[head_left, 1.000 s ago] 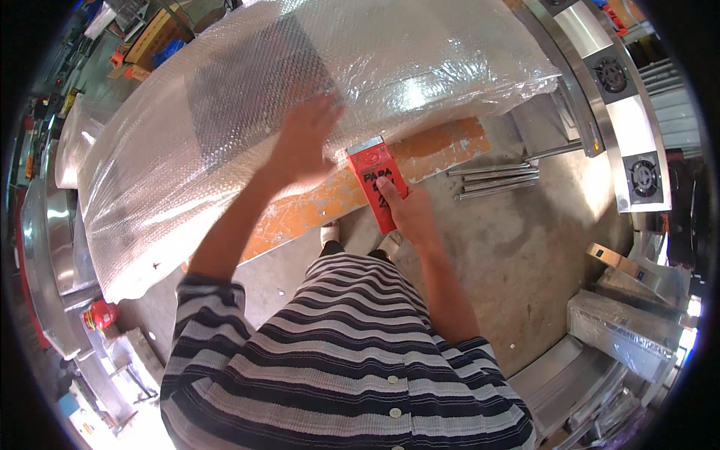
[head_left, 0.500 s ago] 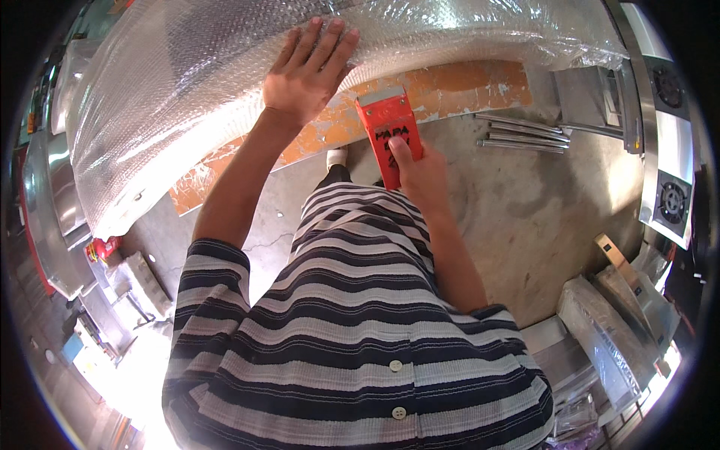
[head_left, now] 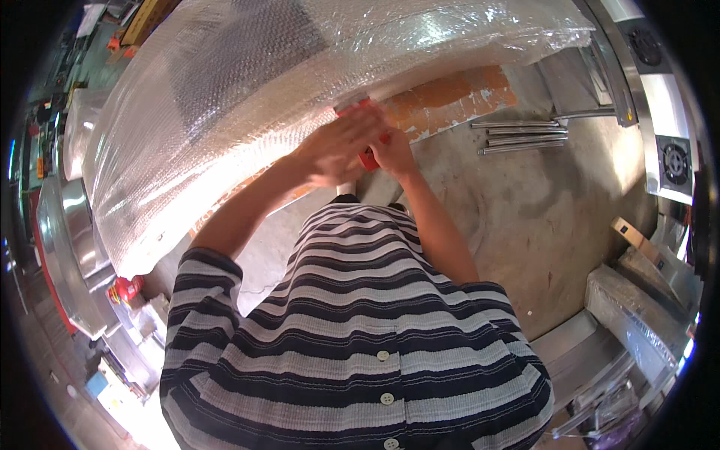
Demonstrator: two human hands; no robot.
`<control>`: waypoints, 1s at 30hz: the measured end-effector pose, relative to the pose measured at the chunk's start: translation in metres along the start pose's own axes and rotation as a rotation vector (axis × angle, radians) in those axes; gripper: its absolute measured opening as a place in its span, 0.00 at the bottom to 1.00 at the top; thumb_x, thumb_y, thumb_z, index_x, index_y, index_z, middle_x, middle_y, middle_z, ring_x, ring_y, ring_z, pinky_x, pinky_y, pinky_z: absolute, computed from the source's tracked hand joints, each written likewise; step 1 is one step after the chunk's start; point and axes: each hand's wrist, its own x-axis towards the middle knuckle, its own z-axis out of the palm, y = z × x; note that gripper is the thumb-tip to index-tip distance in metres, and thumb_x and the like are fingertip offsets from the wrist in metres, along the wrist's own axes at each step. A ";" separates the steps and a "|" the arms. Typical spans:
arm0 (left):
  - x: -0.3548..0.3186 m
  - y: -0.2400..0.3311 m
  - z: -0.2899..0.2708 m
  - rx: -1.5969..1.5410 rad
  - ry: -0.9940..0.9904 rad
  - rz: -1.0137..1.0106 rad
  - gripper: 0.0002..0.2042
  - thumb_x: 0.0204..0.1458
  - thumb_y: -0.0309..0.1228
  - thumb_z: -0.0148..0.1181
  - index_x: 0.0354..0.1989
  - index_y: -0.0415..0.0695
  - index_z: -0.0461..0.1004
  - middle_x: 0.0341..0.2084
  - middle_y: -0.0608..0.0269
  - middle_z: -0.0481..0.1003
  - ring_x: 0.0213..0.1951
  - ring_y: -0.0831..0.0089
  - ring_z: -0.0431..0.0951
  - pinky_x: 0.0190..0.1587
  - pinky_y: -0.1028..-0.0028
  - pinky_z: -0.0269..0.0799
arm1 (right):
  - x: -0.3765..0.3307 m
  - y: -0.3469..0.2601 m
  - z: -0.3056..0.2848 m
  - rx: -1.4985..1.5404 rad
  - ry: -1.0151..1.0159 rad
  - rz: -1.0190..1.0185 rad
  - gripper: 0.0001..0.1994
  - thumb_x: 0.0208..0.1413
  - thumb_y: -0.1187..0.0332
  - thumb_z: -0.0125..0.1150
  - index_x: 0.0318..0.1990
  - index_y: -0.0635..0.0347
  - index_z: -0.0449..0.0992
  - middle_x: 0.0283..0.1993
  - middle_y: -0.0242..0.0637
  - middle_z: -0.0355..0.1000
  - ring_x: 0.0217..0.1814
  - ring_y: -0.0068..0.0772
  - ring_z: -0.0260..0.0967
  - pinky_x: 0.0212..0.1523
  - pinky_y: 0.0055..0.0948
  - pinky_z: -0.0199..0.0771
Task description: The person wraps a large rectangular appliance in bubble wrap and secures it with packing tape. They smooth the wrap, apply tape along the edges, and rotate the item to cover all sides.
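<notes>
A flat red tool (head_left: 367, 160) with a metal plate at its end is in my right hand (head_left: 394, 155), fingers closed round its near part. My left hand (head_left: 337, 146) lies across the tool with its fingers stretched out, a little smeared by motion, and hides most of it. Whether the left palm presses on the tool I cannot tell. Just beyond both hands is a large bulky thing in clear bubble wrap (head_left: 225, 90), with a dark area showing through. The tool's far end is close to the wrap's lower edge.
Beneath the wrapped thing is a worn orange board (head_left: 457, 97). Several metal tubes (head_left: 525, 137) lie on the concrete floor (head_left: 517, 217) to the right. A steel unit with round fans (head_left: 673, 161) stands at the far right. Wrapped metal parts (head_left: 630, 311) sit at lower right.
My left hand has come off the bubble wrap, moving toward me and right, over the red tool. The right hand has carried the tool slightly left and toward the wrap.
</notes>
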 end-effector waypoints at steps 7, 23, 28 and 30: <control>-0.012 -0.044 0.050 0.636 -0.088 -0.091 0.38 0.57 0.28 0.49 0.77 0.37 0.46 0.79 0.51 0.44 0.80 0.67 0.40 0.81 0.68 0.34 | -0.025 -0.002 -0.020 -0.435 -0.196 0.455 0.39 0.57 0.27 0.52 0.39 0.60 0.85 0.35 0.54 0.81 0.43 0.54 0.81 0.44 0.47 0.78; -0.020 -0.050 0.079 -0.665 0.087 -0.396 0.30 0.68 0.42 0.43 0.74 0.37 0.55 0.75 0.43 0.52 0.76 0.57 0.52 0.78 0.65 0.41 | -0.128 0.028 0.004 -0.871 -0.264 0.717 0.43 0.47 0.29 0.67 0.46 0.69 0.82 0.45 0.60 0.80 0.51 0.54 0.80 0.52 0.48 0.76; -0.045 -0.016 0.067 0.257 -0.173 -0.232 0.31 0.65 0.44 0.49 0.72 0.36 0.61 0.73 0.40 0.56 0.75 0.53 0.55 0.77 0.59 0.46 | -0.238 -0.003 0.055 -0.417 0.021 0.812 0.36 0.54 0.35 0.66 0.38 0.70 0.83 0.33 0.47 0.80 0.38 0.36 0.78 0.40 0.38 0.74; -0.078 0.001 0.066 -0.105 -0.185 -0.284 0.33 0.63 0.48 0.53 0.70 0.38 0.64 0.67 0.38 0.64 0.72 0.50 0.61 0.75 0.55 0.51 | -0.265 -0.010 0.068 -0.283 0.160 0.728 0.32 0.57 0.39 0.66 0.35 0.69 0.82 0.29 0.41 0.78 0.33 0.29 0.74 0.36 0.35 0.72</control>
